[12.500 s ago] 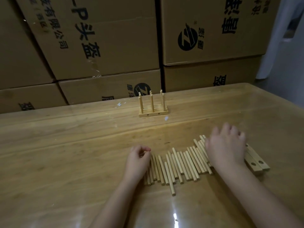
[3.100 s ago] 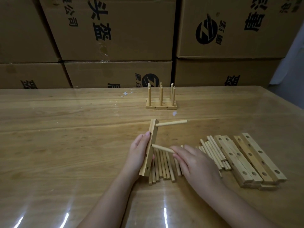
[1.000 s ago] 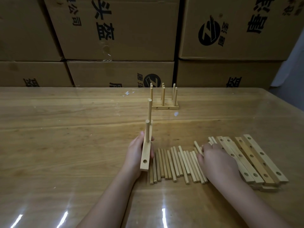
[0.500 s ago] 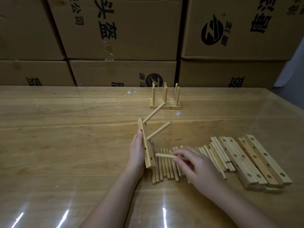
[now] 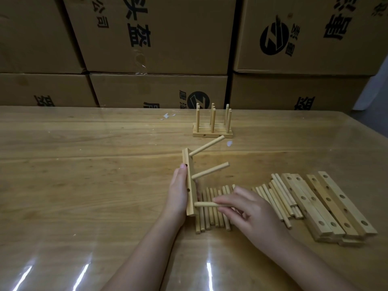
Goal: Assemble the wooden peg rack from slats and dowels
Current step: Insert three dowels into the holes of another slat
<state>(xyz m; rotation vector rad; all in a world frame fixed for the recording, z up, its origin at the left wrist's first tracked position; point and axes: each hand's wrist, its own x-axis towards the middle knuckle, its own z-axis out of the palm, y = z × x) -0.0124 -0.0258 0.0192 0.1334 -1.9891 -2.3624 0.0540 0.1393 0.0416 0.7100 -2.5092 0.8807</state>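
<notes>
My left hand (image 5: 178,192) grips a wooden slat (image 5: 190,181) held on edge above the table. Two dowels stick out of the slat to the right: an upper dowel (image 5: 206,148) and a middle dowel (image 5: 210,170). My right hand (image 5: 247,211) pinches a third dowel (image 5: 204,204), its left end at the slat's lowest hole. Loose dowels (image 5: 212,208) lie in a row under and behind my hands. A stack of drilled slats (image 5: 327,204) lies at the right.
A finished peg rack (image 5: 212,128) with upright dowels stands further back on the wooden table (image 5: 84,175). Stacked cardboard boxes (image 5: 157,38) wall off the table's far edge. White paper scraps (image 5: 168,116) lie near the back.
My right hand has brought the third dowel left until its end meets the slat's lowest hole. The slat with its two dowels stays tilted in my left hand.
</notes>
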